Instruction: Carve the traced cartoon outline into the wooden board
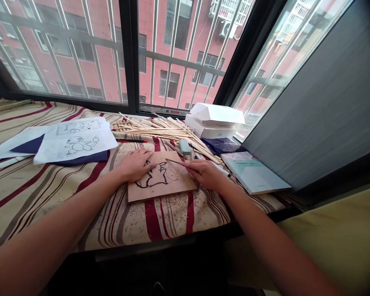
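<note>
The right hand grasps a slim tool pointing left over the board, where the left hand rests, fingers released.

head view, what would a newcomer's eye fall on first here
Probably the brown board with bold black lines at the centre, the left hand resting on it and the right hand holding a thin tool over it. Next, the messy heap of pale sticks behind it, beside the white box. Then the paper with cartoon drawings, off to the left.
</note>
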`<state>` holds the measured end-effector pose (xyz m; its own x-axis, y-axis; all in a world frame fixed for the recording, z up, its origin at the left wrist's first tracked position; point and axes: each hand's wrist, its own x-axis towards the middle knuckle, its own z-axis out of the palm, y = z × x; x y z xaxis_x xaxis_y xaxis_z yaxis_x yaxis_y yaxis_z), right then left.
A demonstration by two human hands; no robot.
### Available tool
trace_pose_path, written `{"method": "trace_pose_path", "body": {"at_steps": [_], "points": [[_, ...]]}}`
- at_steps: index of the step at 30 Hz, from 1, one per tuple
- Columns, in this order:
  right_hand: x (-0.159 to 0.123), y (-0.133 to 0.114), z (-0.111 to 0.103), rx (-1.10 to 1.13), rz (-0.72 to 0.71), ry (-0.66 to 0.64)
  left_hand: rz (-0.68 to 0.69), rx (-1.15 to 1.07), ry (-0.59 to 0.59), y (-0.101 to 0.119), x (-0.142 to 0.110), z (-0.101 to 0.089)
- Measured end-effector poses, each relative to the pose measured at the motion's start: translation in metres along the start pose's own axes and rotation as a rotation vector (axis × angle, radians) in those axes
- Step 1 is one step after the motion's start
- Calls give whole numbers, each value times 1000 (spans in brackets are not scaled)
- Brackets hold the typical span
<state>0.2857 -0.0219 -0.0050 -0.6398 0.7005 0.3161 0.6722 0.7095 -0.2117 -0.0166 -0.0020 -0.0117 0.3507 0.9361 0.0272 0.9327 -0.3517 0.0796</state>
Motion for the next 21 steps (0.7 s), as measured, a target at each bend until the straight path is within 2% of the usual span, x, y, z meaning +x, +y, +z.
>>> {"method": "trace_pose_path", "body": {"at_steps": [8, 11, 14, 18, 21], "points": [[1, -2, -1, 12, -11, 6, 38, -18, 5, -2, 1, -1], [0, 3, 0, 4, 0, 15, 50, -26, 6, -3, 1, -1], [-1, 12, 2, 65, -59, 9, 45, -30, -1, -3, 1, -3], [11, 10, 8, 112, -64, 46, 62, -29, -12, -1, 0, -6], [24, 4, 9, 79, -75, 5, 72, -43, -5, 0, 1, -6]]}}
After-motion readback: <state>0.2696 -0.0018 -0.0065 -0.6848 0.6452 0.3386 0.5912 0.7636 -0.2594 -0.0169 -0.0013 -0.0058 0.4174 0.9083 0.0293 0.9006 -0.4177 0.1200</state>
